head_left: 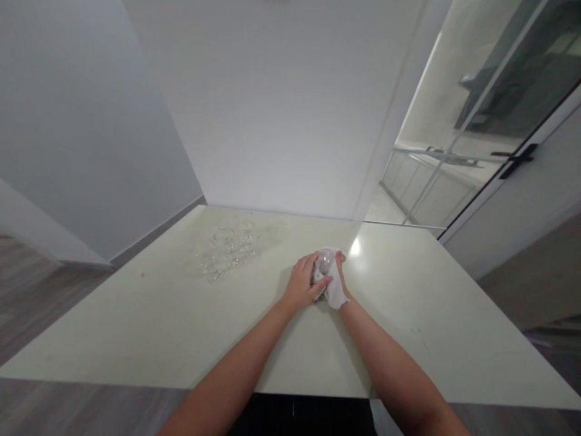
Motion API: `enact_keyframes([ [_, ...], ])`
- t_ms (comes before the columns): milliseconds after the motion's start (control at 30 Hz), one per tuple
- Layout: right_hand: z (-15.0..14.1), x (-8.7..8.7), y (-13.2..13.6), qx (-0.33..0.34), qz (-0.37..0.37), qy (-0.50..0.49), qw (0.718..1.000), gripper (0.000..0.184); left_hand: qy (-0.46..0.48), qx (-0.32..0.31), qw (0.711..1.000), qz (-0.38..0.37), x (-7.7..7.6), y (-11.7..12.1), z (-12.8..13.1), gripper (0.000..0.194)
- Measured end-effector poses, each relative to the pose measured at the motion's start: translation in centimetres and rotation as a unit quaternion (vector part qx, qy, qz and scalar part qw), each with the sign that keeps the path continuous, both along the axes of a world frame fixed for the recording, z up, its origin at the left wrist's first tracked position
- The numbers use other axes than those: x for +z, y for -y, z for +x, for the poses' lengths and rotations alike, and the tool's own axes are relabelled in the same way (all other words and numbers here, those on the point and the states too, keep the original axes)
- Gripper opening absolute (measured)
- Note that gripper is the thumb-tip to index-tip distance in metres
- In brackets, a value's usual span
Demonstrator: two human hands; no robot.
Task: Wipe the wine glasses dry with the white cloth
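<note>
Because the clear glass piece (325, 260) is round and looks slick, I read the two-sided hold on it as a way of steadying it. With the left hand (301, 286) I am curled around its left side, the thumb reaching across the front of the bundle. On the opposite side, the right hand (339, 271) is clamped on the white cloth (336, 292), which wraps behind and beside the glass and hangs down toward the wrist. The hands are close together, with glass and cloth between them, low over the pale tabletop (408, 315); working that near the surface would, I judge, leave little room for a fall. Further off to the left, well apart from my hands, a cluster of other clear glassware (229, 242) stands or lies close together, perhaps grouped so that my elbows have free space.

Much of this I cannot make out. Cloth and fingers cover most of the held piece, so its full shape, its rim and any stem are lost to me, and whether its base touches the table I cannot tell. Most of the right fingers are hidden too. In the cluster, transparent outlines overlap and fade into the pale surface, so I cannot count the pieces surely or say which are upright.
</note>
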State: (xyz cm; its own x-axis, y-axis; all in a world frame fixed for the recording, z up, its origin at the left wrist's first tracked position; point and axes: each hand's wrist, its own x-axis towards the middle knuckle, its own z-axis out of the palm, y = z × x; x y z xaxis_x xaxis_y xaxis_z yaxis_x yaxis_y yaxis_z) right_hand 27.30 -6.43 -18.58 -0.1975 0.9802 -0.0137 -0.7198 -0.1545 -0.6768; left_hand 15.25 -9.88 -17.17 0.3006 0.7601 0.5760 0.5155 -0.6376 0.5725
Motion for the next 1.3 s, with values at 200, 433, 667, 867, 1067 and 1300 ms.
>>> enact_keyframes([
  [200,0.3,0.1,0.2,0.011,-0.038,-0.024,0.999,0.055,0.031,0.012,0.999,-0.005,-0.1,0.3,0.2,0.062],
  [433,0.4,0.0,1.0,0.068,-0.014,0.030,0.997,0.057,0.052,0.019,0.998,-0.014,-0.4,0.1,0.2,0.069],
  [667,-0.3,0.0,1.2,0.065,-0.009,0.046,0.997,0.051,0.118,0.050,0.992,0.020,-0.2,0.0,-0.1,0.046],
  [867,0.4,0.5,1.3,0.069,-0.008,-0.031,0.997,0.055,0.021,0.020,0.999,0.034,0.4,0.2,-0.3,0.052],
  [1067,0.7,0.2,-0.1,0.036,-0.059,-0.093,0.993,0.057,-0.015,0.030,0.997,0.072,0.3,1.1,0.4,0.060],
  [1300,-1.5,0.7,2.4,-0.003,-0.069,-0.045,0.997,0.041,0.036,0.055,0.998,0.011,-0.2,0.4,0.1,0.067],
])
